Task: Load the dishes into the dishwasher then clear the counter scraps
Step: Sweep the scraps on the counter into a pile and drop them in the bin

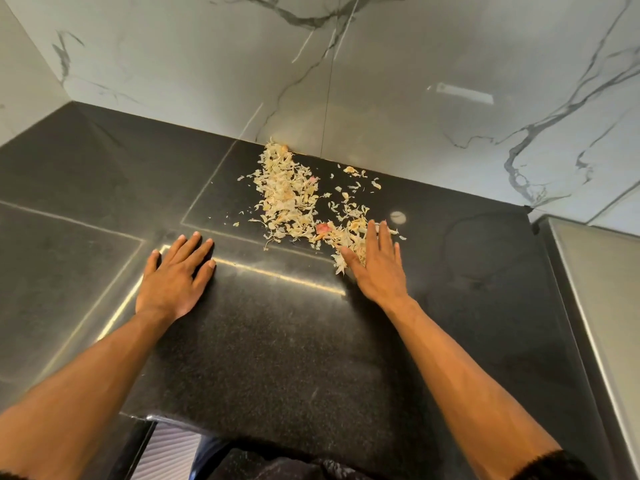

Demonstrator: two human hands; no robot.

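Both hands lay flat on the black counter [277, 341], fingers straight and held close together, neither holding anything. The left hand [173, 278] rested palm down on bare stone, well apart from the scraps [291, 195]. The right hand [377, 268] rested with its fingertips [375, 230] and inner edge touching the nearest part of the pile.

The scraps, pale dry peelings with one or two pink pieces, lay spread ahead of the right hand and between the two hands' lines of reach. The spread ran from the right fingertips away to the marble wall [381, 98], where the farthest bits sat against its foot. A few loose flakes lay beyond the right fingertips, near the wall.

No dishes and no dishwasher were in view, so the loading step could not be confirmed; with the counter bare of crockery, it was judged probably complete. The clearing step was judged to be at its start: the pile was largely ungathered and all of it remained on the counter. Remaining work appeared to be gathering the scraps together, lifting them off and disposing of them.
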